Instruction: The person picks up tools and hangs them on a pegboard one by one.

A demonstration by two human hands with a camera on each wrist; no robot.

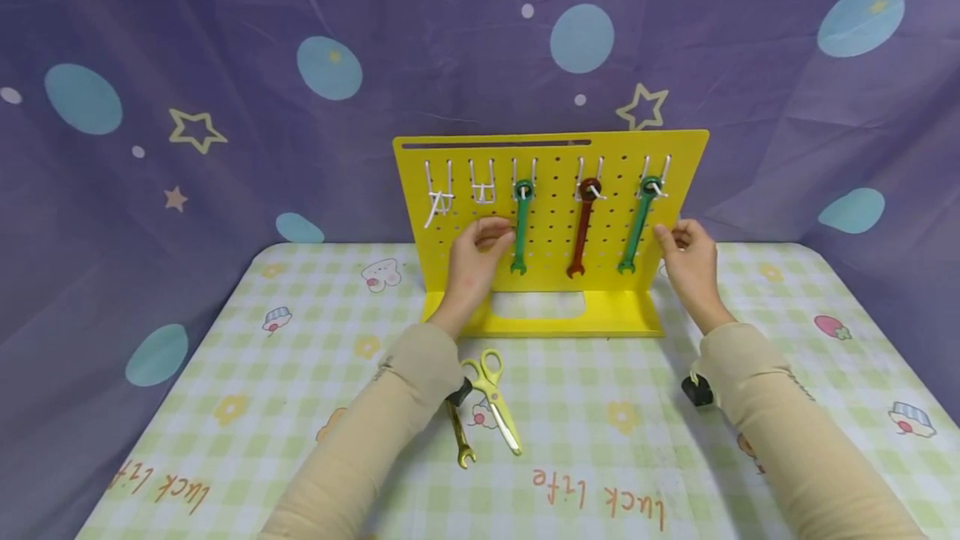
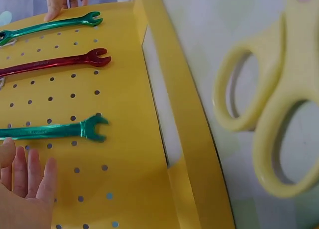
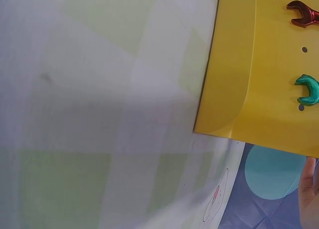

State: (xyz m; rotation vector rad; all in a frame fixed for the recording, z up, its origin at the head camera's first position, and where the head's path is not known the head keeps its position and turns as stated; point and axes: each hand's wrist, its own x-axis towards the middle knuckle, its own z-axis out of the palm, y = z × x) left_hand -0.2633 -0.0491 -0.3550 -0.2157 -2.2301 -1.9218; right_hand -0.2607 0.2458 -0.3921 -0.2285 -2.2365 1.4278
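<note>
A yellow pegboard (image 1: 551,223) stands upright. From its white hooks hang a green wrench (image 1: 521,232) in the middle, a red wrench (image 1: 582,232) and, at the right, a second green wrench (image 1: 636,232). My left hand (image 1: 477,257) is beside the middle green wrench, thumb tip right at its shaft; its other fingers (image 2: 35,174) are relaxed in the left wrist view. My right hand (image 1: 692,265) pinches the board's right edge, thumb in front and fingers partly hidden behind it. Only its fingers (image 3: 309,194) show in the right wrist view.
Two hooks (image 1: 439,202) at the board's left hold nothing. On the checked tablecloth (image 1: 585,407), yellow scissors (image 1: 495,398) and a gold wrench (image 1: 460,436) lie before the board, the wrench partly under my left forearm. A purple curtain (image 1: 450,40) hangs behind the table.
</note>
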